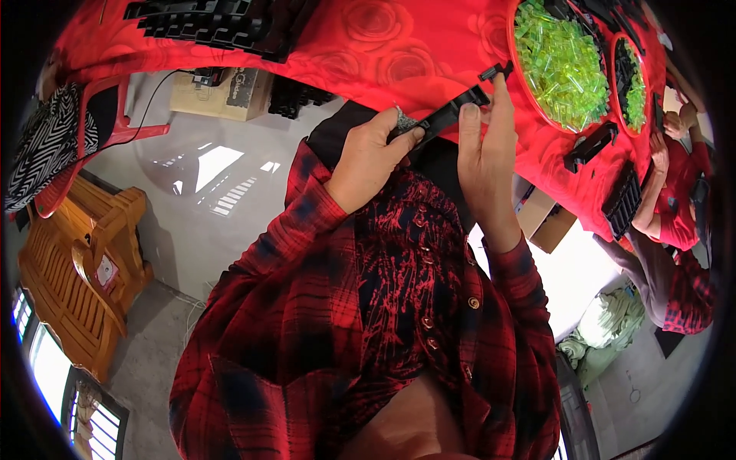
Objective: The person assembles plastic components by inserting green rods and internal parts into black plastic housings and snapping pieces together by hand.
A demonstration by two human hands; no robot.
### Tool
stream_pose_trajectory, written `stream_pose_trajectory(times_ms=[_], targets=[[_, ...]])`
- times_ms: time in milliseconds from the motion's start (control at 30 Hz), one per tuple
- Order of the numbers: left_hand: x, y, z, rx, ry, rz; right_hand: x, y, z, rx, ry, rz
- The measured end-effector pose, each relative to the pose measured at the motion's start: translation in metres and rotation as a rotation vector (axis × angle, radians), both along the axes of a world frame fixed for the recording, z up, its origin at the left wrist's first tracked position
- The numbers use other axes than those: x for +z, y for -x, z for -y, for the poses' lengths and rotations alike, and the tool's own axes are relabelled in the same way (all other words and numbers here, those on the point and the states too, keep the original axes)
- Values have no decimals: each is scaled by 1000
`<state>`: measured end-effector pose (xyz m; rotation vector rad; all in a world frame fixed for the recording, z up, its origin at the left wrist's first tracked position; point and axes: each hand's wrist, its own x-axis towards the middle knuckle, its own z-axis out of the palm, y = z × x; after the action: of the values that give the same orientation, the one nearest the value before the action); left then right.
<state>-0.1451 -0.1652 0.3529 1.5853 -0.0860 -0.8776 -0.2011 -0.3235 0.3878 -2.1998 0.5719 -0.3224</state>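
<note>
My left hand (369, 159) is closed round the near end of a black plastic strip (451, 111), in front of my body at the table's edge. A bit of grey, rough-looking material (404, 120) shows between its thumb and fingers. My right hand (491, 149) has its thumb and long fingers at the strip's far end, with the thumb lying against it. By the right fingertips is a small black piece (494, 72); whether it belongs to the strip I cannot tell. On the table to the right, a red-rimmed tray (524, 103) holds many yellow-green translucent pieces (563, 69).
Black plastic parts (222, 27) are stacked at the table's far left. More black parts (625, 199) lie at right, beside a second tray (642, 126). Another person's hands (675, 123) work there. A red chair (115, 138), cardboard box (222, 96) and wooden bench (84, 268) stand left.
</note>
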Motion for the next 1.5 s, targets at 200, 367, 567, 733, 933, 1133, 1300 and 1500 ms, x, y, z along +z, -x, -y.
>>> stream_pose_trajectory(times_ms=[200,367,567,733,933,1133,1300,1500], targets=[[4,-1,-1,23,23,-16,-6,-3,-2,42,76,43],[7,-1,0,23,33,-31,-6,-4,-1,63,44,63],[7,0,-2,40,63,-64,-3,-3,-7,100,69,87],[8,0,0,49,71,-46,4,-2,-6,118,185,74],[3,2,-2,69,115,-96,-1,-4,-7,156,245,159],[4,-7,5,27,176,-215,2,-5,-6,66,168,132],[6,-19,5,4,-2,-92,2,-2,2,30,-92,27],[18,-56,18,-23,-201,210,6,-2,60,-226,-169,125]])
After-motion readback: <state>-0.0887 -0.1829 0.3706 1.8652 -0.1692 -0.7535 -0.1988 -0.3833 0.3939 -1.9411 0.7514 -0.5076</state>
